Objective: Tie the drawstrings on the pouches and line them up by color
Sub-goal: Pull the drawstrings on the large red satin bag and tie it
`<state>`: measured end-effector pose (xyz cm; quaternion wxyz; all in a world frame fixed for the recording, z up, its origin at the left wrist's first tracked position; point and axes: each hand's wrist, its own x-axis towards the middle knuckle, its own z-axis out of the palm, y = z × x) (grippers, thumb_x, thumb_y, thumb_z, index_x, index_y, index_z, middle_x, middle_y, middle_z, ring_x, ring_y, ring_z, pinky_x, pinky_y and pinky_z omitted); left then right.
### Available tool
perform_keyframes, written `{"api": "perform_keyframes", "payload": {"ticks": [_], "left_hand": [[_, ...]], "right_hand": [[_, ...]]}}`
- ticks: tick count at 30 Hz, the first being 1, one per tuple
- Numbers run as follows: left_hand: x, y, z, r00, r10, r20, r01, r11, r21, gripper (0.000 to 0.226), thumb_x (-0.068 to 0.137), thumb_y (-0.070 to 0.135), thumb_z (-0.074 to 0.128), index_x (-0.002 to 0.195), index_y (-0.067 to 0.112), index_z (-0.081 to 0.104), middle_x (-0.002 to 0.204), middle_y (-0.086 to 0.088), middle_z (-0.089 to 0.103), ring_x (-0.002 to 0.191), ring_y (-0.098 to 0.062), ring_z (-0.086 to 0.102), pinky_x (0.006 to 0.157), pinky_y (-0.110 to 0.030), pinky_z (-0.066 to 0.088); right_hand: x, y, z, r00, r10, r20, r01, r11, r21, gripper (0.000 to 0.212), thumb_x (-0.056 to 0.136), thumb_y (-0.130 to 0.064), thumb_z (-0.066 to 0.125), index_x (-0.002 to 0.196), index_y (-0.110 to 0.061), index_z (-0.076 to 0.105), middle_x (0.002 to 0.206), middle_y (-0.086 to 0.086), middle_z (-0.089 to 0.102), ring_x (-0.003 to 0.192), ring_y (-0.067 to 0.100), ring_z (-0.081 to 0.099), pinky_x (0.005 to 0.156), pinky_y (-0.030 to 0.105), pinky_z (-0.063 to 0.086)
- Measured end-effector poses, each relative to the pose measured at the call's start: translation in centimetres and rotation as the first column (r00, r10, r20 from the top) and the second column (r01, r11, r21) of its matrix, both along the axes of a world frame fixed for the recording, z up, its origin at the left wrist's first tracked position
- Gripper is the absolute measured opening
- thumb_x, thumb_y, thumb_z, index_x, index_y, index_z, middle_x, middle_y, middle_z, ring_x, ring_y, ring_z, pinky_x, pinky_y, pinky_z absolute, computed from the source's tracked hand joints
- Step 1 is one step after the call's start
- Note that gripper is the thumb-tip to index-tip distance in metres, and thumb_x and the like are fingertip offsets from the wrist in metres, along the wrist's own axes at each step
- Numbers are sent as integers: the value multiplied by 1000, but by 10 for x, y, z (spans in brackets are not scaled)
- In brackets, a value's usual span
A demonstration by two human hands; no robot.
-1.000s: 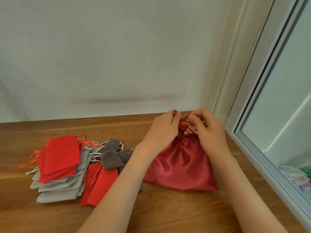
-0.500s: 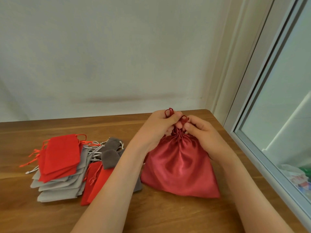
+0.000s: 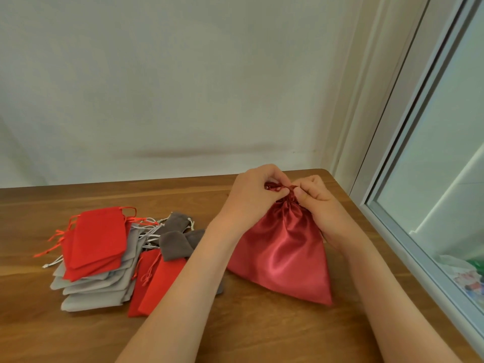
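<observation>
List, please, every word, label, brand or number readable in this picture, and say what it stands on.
No text can be read.
The red satin pouch, its drawstring pinched by the left hand and right hand, the small pouches, the table and the wall bear no print.
The colourful object behind the window glass: too blurred to read.

The wooden desk (image 3: 262, 336) carries a large red satin pouch (image 3: 282, 258) near its far right corner, its drawstring (image 3: 273, 187) toward the far edge. Toward the left edge lies an overlapping heap: fanned grey pouches (image 3: 91, 297), two red pouches (image 3: 154, 284) just beside them, and brown pouches (image 3: 174, 244) behind.
</observation>
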<state>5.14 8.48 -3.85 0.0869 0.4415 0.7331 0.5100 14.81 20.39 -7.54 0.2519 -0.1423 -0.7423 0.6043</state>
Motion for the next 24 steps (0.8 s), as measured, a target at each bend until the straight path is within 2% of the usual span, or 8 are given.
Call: {"api": "perform_keyframes", "payload": {"ticks": [4,8,11,14,16,19,22,24], "left_hand": [[-3,-5,2,995,-96,-31,91,988,-126,10,79,12,72,80,22,72,81,14,71,82,5,63,80,-11,46],[-10,-7,3,992,-107,-68,90,973,-214,12,80,13,71,79,24,73,80,14,71,82,5,62,80,-10,44],[-7,-6,2,990,-62,-124,39,983,-179,8,81,12,70,81,19,72,76,17,67,76,8,59,70,-4,40],[-2,-5,2,996,-45,-76,39,995,-87,7,82,16,71,80,22,69,79,16,68,79,5,60,71,-6,41],[1,-6,5,998,-66,-15,65,997,-48,8,81,15,71,79,22,68,79,15,68,80,1,61,73,-10,44],[0,-7,7,987,-148,58,152,986,-66,10,79,10,72,77,20,71,75,16,70,79,2,64,76,-11,46],[-7,-6,4,992,-113,-53,102,981,-166,7,79,11,72,79,19,73,74,16,68,78,3,62,77,-12,45],[-8,-5,1,985,-85,-152,59,984,-168,5,80,12,71,79,16,70,75,17,66,74,7,58,71,-7,40]], "right_hand": [[2,5,-1,997,28,74,-32,997,66,25,99,-16,44,84,-6,62,82,2,60,78,13,54,74,26,43],[1,4,-5,996,15,85,-23,995,102,27,99,-17,44,78,-3,55,73,-1,55,72,14,48,72,32,37],[1,1,-3,997,42,60,-47,996,82,29,100,-19,44,82,1,54,77,9,54,75,19,48,74,36,37],[3,0,2,999,44,-12,-43,999,27,39,99,-29,45,95,7,57,90,26,60,82,23,55,78,40,44],[5,0,5,998,50,-44,-50,999,-2,39,98,-32,46,95,4,60,91,23,62,83,24,57,79,38,46],[6,2,5,997,73,-32,-73,997,-1,46,94,-36,48,90,9,53,84,15,57,80,23,51,76,39,40],[5,-1,2,996,88,-17,-87,996,31,39,94,-34,48,79,3,51,79,11,54,75,20,45,72,34,36],[3,-2,0,996,91,-15,-91,996,25,42,93,-36,47,80,4,50,79,11,52,75,21,43,71,34,35]]}}
